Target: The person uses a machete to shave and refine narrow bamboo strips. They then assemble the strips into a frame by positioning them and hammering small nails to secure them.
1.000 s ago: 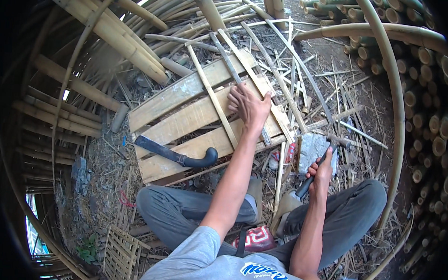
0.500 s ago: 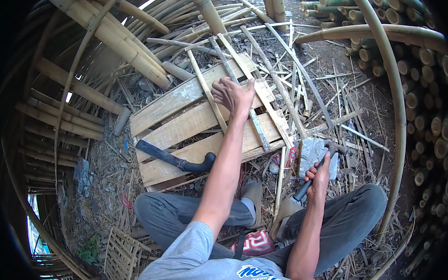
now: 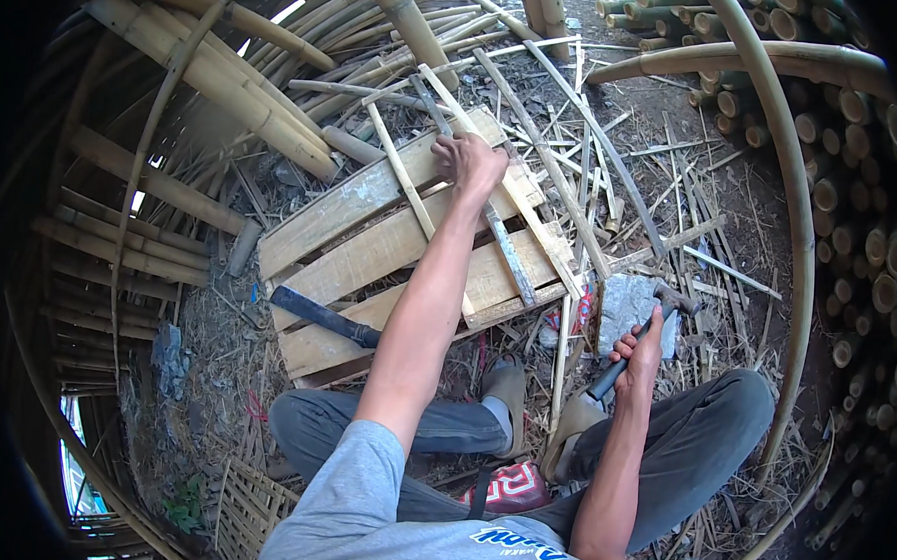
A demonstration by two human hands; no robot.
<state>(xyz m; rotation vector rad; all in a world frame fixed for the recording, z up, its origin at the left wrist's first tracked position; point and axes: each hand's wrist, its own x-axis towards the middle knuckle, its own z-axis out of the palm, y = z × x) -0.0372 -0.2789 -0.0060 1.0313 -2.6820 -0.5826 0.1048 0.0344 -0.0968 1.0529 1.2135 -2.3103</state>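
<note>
My left hand [image 3: 471, 164] reaches far over the slatted wooden board [image 3: 354, 259], its fingers curled down where a light bamboo strip [image 3: 538, 230] and a narrow grey strip [image 3: 510, 253] run close together. It grips the light strip; whether the grey one is also pinched is hidden under the fingers. My right hand [image 3: 639, 360] is wrapped around the dark handle of a hammer [image 3: 676, 299], whose head lies over the edge of a pale stone block [image 3: 628, 306]. A dark curved blade [image 3: 317, 312] rests on the board, its handle end behind my left forearm.
Another bamboo strip [image 3: 398, 168] crosses the board's left side. Longer strips [image 3: 544, 154] lie to its right among shavings. Stacked bamboo poles [image 3: 852, 198] fill the right side. A bent pole [image 3: 797, 215] arches nearby, and thick bamboo [image 3: 237, 91] juts in at upper left.
My left hand has come down onto the strips, its spread fingers now curled. The light strip's far end has shifted slightly left. My right hand and the hammer have stayed put.
</note>
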